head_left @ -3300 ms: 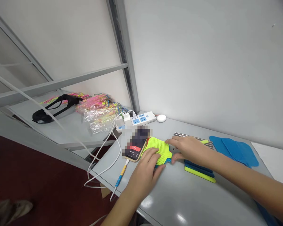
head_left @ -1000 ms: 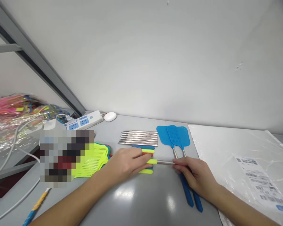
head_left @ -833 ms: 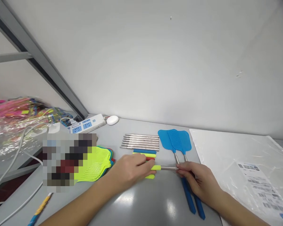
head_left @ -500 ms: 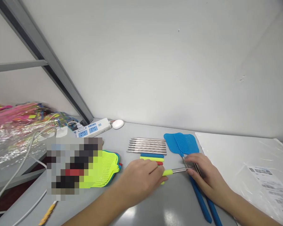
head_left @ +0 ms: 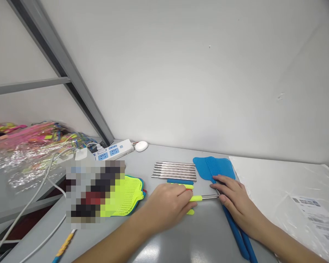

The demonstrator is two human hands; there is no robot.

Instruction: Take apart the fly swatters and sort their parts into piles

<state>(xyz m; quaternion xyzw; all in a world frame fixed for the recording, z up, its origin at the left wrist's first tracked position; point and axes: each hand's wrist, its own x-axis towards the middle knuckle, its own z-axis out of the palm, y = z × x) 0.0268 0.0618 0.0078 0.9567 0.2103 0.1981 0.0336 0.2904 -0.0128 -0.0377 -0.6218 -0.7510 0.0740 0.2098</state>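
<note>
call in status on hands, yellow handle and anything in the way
Left grip shut on yellow handle. Metal rod protruding. Right grip open by rod's far end, contact unclear. Blue swatters underneath, possibly in the way.

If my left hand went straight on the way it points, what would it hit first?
Your left hand would probably meet your right hand first, at the far end of the silver rod, though depth is unclear.

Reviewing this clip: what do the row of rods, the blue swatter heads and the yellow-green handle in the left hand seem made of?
Rods: polished metal, perhaps steel; bright reflections run along them.
Blue swatter heads: probably matte plastic, with even color and fine perforations on one.
Yellow-green handle in the left hand: likely plastic or foam; its dull surface leaves that open.
</note>
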